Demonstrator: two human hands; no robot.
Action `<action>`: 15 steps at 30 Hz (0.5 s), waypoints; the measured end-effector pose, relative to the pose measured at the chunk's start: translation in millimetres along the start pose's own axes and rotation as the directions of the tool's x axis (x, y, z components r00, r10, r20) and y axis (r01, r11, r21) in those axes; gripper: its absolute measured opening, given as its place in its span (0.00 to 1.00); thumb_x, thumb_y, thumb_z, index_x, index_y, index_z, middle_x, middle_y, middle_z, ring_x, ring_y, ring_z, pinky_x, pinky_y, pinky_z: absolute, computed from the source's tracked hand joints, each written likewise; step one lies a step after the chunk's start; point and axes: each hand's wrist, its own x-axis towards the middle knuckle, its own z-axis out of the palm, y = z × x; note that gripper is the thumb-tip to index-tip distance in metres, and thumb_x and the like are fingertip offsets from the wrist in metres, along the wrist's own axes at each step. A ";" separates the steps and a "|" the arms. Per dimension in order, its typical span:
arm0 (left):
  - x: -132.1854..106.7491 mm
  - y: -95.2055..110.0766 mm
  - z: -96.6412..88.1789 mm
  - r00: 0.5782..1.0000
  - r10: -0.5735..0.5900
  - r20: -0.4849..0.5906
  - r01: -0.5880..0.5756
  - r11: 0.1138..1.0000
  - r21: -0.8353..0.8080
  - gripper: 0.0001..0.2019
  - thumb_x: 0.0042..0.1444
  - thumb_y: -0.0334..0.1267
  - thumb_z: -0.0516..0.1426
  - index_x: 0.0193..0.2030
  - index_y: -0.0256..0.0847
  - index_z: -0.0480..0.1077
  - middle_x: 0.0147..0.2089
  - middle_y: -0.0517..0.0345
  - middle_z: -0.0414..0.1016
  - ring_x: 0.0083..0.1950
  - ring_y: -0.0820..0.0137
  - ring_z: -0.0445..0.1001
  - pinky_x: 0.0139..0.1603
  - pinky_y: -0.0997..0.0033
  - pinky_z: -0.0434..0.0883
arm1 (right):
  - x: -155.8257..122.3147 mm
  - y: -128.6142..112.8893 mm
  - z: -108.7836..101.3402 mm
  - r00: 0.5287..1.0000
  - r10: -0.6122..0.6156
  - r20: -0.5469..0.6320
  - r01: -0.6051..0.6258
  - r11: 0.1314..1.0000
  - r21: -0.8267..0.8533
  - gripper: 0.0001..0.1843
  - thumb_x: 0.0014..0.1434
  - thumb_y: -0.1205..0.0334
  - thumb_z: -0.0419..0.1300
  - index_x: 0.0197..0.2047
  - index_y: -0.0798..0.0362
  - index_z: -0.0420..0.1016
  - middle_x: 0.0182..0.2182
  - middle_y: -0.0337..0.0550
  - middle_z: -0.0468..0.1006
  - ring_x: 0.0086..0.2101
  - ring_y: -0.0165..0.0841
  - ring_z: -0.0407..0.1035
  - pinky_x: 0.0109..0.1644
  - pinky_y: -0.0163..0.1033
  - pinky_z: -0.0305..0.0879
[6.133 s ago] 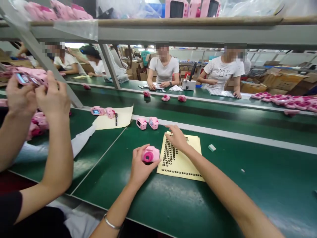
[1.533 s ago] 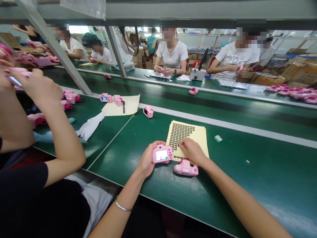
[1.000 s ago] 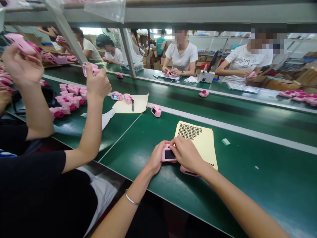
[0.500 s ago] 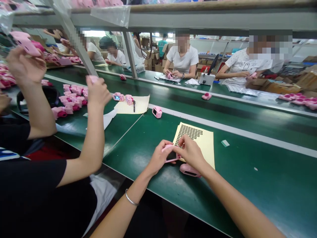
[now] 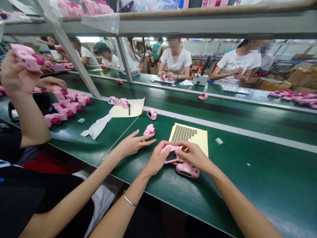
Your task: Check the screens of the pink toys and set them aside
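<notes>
A pink toy camera [image 5: 172, 156] with a dark screen is tilted up between my two hands. My left hand [image 5: 158, 158] grips its left side, with the thumb at the edge of the screen. My right hand [image 5: 194, 155] has its fingers closed at the camera's top and right side. Just below my right fingers, a second pink toy camera [image 5: 187, 170] rests on the green surface. Behind my hands lies a cream sheet [image 5: 201, 140] with rows of small black-framed stickers.
A co-worker's hand [image 5: 131, 143] stretches out at my left, near another pink toy camera [image 5: 149, 130]. One more toy camera [image 5: 152, 114] stands behind it. A grey slanted post [image 5: 74, 56] and a shelf edge [image 5: 198, 23] cross the view. People sit opposite.
The co-worker's raised hand has come down beside me, and a pink toy camera now lies by its fingers. My right fingers have settled lower against the camera I hold. The view has shifted slightly.
</notes>
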 end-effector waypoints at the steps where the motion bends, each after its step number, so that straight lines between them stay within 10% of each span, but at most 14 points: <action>1: 1.0 0.6 1.4 1.000 0.009 0.008 -0.009 1.000 0.012 0.17 0.56 0.49 0.57 0.46 0.39 0.66 0.44 0.52 0.73 0.38 0.69 0.75 0.34 0.75 0.74 | 0.0 0.6 -0.7 1.000 -0.007 0.013 0.007 1.000 0.027 0.16 0.61 0.55 0.58 0.49 0.50 0.74 0.39 0.42 0.77 0.32 0.28 0.69 0.35 0.34 0.66; 6: 9.3 0.8 7.3 0.990 -0.016 0.141 0.012 1.000 0.029 0.21 0.59 0.48 0.55 0.55 0.43 0.63 0.50 0.52 0.72 0.45 0.70 0.74 0.43 0.74 0.73 | -10.9 7.1 -17.0 1.000 0.011 -0.023 -0.006 0.982 0.191 0.19 0.59 0.50 0.61 0.48 0.53 0.74 0.39 0.44 0.77 0.35 0.30 0.70 0.36 0.34 0.66; 10: 4.0 3.6 9.7 0.978 0.065 0.196 -0.114 0.962 0.250 0.34 0.52 0.45 0.63 0.64 0.48 0.57 0.65 0.48 0.58 0.64 0.63 0.62 0.61 0.67 0.68 | -47.2 42.2 -69.6 0.916 0.177 -0.361 -0.117 0.976 0.181 0.25 0.55 0.44 0.62 0.49 0.54 0.73 0.38 0.48 0.77 0.34 0.33 0.71 0.35 0.36 0.67; 15: -15.2 -4.8 14.4 0.879 0.032 0.476 -0.325 0.771 0.548 0.41 0.44 0.44 0.68 0.65 0.53 0.59 0.65 0.49 0.56 0.65 0.59 0.60 0.66 0.58 0.63 | -134.6 131.8 -179.0 0.307 0.204 -0.929 -0.611 0.791 -0.028 0.20 0.53 0.48 0.62 0.44 0.52 0.74 0.34 0.54 0.77 0.32 0.42 0.71 0.40 0.50 0.64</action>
